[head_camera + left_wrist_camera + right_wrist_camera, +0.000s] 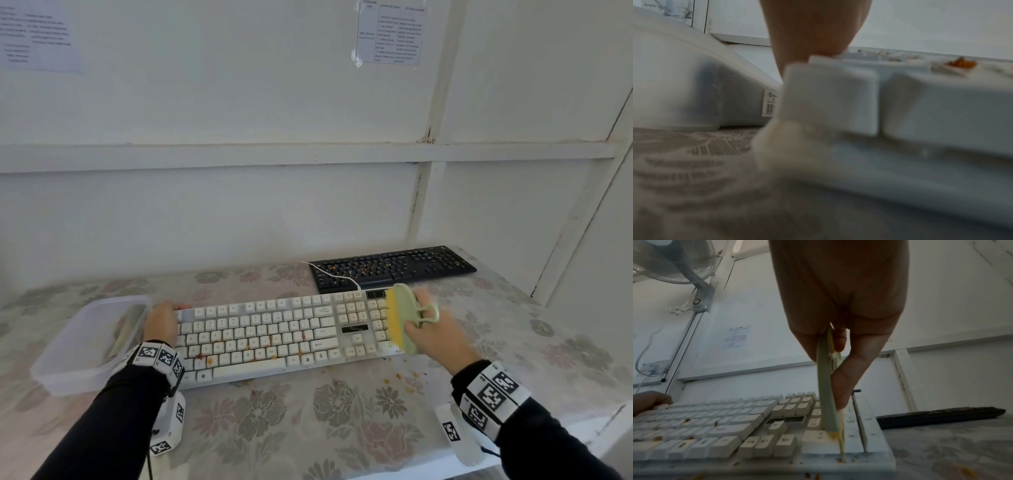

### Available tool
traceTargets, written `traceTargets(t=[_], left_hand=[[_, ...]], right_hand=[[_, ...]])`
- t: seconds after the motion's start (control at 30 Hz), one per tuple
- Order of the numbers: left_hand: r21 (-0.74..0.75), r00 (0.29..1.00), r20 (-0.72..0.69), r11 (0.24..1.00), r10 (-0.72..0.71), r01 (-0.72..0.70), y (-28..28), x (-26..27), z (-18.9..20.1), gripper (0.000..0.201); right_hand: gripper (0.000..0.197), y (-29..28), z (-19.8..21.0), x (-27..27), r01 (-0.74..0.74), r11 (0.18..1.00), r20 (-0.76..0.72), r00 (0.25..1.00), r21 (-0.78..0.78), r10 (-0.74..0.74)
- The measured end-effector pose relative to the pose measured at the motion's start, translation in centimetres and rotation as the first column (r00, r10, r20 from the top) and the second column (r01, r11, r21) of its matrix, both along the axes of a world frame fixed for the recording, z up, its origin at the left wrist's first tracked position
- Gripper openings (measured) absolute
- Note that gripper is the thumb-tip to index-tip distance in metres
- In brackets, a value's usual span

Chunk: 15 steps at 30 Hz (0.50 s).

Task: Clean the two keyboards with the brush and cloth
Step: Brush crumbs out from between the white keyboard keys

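Head view shows the table (pixel 342 428), under a floral cover, carrying everything: the white keyboard (pixel 274 335) lies nearest the person, the black keyboard (pixel 394 267) sits behind it toward the right, and a clear plastic tub (pixel 68 370) stands just beside the white keyboard's left end. Both keyboards carry orange crumbs (pixel 209 359), and more lie on the cover in front of the white one.

Biggest risk, as I judge it, is the white keyboard sliding or pivoting under a sideways brush stroke. Its cable runs back across the black keyboard, so a shift could drag that too. The left hand (pixel 161 325) rests on the left end with fingers curved over the far edge, which should hold it, but whether it truly grips I cannot tell.

Next, the crumbs may simply scatter. Swept off the front or right edge they land on the patterned cover, where they are hard to see, or they drop between the keys.

Smaller again is the brush (pixel 400 318) itself. The right hand (pixel 431 329) is clamped on its green body, one finger through the loop handle, with the yellow bristles down on the number-pad keys. Pressing hard there could lever a keycap loose. No cloth is clearly visible; something pale lies in the tub, too indistinct to name.
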<state>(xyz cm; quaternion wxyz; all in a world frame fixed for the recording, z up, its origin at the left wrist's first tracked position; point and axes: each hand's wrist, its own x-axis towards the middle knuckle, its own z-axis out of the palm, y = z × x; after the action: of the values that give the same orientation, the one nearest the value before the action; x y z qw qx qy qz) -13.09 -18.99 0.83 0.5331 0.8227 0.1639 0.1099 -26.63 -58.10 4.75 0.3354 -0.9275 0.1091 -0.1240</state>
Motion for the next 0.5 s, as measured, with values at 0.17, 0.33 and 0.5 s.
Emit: traceTargets(t=[0.17,0.33,0.5], left_hand=[[-0.007,1.000,0.014,1.000,0.012,-0.012,-0.1,-0.1,0.1,0.039],[-0.041,1.000,0.023,0.999,0.011,-0.010,-0.2,0.0,0.1,0.037],[-0.074,1.000,0.002,0.997,0.011,-0.011,0.0,0.2,0.0,0.035]], right_hand=[[0.029,-0.7,0.6,-0.5,-0.001,0.998,-0.122,0.993,-0.057,-0.006],[0.028,0.3,1.0,-0.1,0.002,1.000,0.076,0.997,-0.018,-0.001],[0.032,0.5,0.2,-0.3,-0.032,0.999,-0.025,0.999,-0.010,0.032]])
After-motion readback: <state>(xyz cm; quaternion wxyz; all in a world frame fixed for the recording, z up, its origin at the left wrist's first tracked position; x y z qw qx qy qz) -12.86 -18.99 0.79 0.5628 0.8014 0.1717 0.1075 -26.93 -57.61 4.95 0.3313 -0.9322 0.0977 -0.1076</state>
